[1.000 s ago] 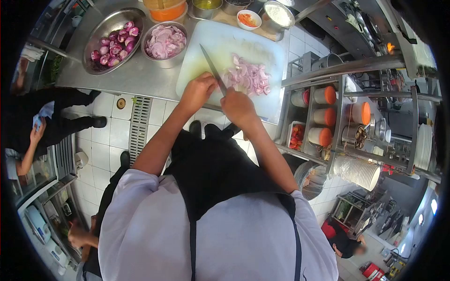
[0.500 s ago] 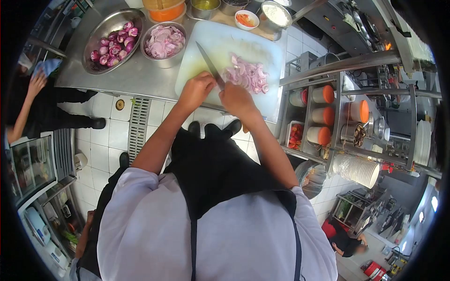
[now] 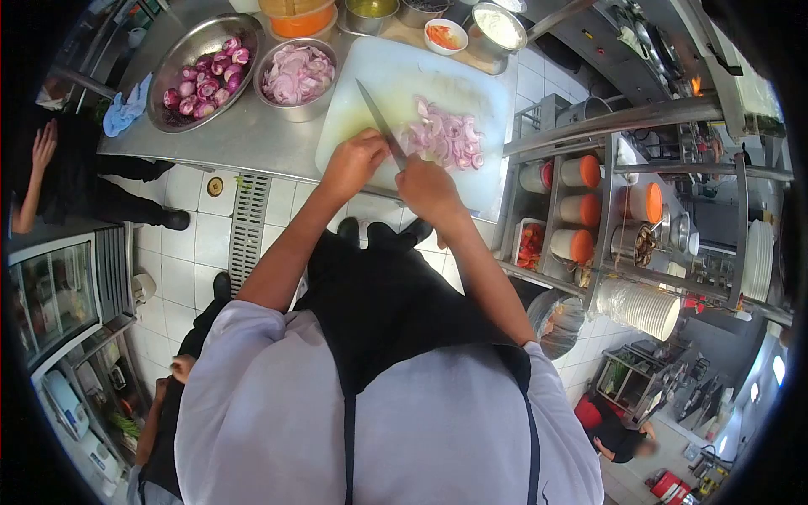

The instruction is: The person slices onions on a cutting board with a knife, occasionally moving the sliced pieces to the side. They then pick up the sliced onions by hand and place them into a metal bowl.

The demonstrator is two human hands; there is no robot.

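Note:
My right hand (image 3: 427, 189) is wrapped round the handle of a kitchen knife (image 3: 379, 118), whose blade points away from me over the cutting board (image 3: 370, 63). Close by on the blade's left, my left hand (image 3: 358, 158) has its fingers curled together at the near part of the board. Whatever they may hold is hidden. Sliced red onion (image 3: 450, 139) lies in a loose pile to the right of the blade. Left of the board stands a metal bowl (image 3: 295, 111) full of onion slices. Beyond it, a perforated metal colander (image 3: 164, 59) holds several peeled red onions (image 3: 206, 86).
A blue cloth or glove (image 3: 126, 109) lies at the table's left end, near a co-worker's hand (image 3: 45, 145). Behind the board are a white bowl (image 3: 445, 37) of orange strips and a container of white powder (image 3: 498, 27). A metal shelf rack (image 3: 602, 210) stands to the right.
The co-worker's hand at the left has drawn back from the blue item, which now lies on the table. My hands and the knife have barely moved.

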